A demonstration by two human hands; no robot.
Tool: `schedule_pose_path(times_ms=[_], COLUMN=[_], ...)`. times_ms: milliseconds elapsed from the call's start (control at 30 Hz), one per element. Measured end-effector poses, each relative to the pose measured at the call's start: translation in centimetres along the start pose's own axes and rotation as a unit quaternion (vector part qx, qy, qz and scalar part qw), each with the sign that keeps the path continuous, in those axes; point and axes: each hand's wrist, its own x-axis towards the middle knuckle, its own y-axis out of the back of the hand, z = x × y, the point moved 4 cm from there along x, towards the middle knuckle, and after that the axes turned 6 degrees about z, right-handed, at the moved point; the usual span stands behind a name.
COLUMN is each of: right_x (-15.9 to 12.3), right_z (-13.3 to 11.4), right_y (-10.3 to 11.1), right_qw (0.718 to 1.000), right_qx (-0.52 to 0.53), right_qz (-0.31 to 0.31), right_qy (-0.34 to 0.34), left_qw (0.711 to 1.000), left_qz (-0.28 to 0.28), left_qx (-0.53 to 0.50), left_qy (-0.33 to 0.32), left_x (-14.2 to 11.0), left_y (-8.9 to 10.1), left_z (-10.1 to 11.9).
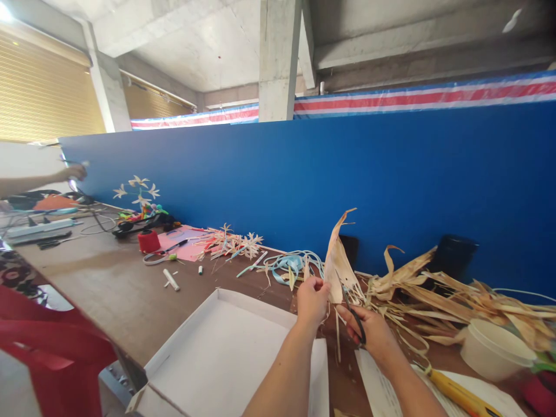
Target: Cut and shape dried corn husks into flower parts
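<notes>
Pinched in the fingers of my left hand is a dried corn husk, held upright with its curled tip pointing up and thin strips hanging on its right side. My right hand grips black-handled scissors, whose blades reach up to the husk's lower edge. Whether the blades are apart at the husk is too small to tell. More dried husks lie in a loose pile to the right of my hands. Blue ribbon lies coiled just beyond my left hand.
A white box lid sits before me at left. At right are a white tub, a yellow-handled tool and papers. Husk flowers and red thread lie farther left. A blue panel backs the table; another person's hand is far left.
</notes>
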Motion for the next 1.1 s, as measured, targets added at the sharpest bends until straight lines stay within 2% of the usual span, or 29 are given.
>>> schedule_pose_path(times_ms=[233,500,733,1100], right_x=[0.2,-0.1,-0.8,-0.9], right_z=[0.4,-0.3,-1.3,-1.1], right_y=[-0.1,-0.1,0.0,-0.2], right_qw=[1.0,1.0,1.0,1.0], right_qx=[0.008,-0.001,0.012,0.022], right_qz=[0.007,0.016,0.002,-0.005], right_qy=[-0.009,-0.005,-0.012,-0.021], left_qw=[1.0,1.0,1.0,0.999], left_qz=[0.009,0.01,0.006,-0.004], left_qx=[-0.004,-0.006,0.014,0.032], left_qy=[0.012,0.017,0.004,0.0], left_x=[0.0,0.2,0.7,0.2], left_y=[0.1,0.4,0.8,0.9], left_z=[0.0,0.1,-0.3,0.5])
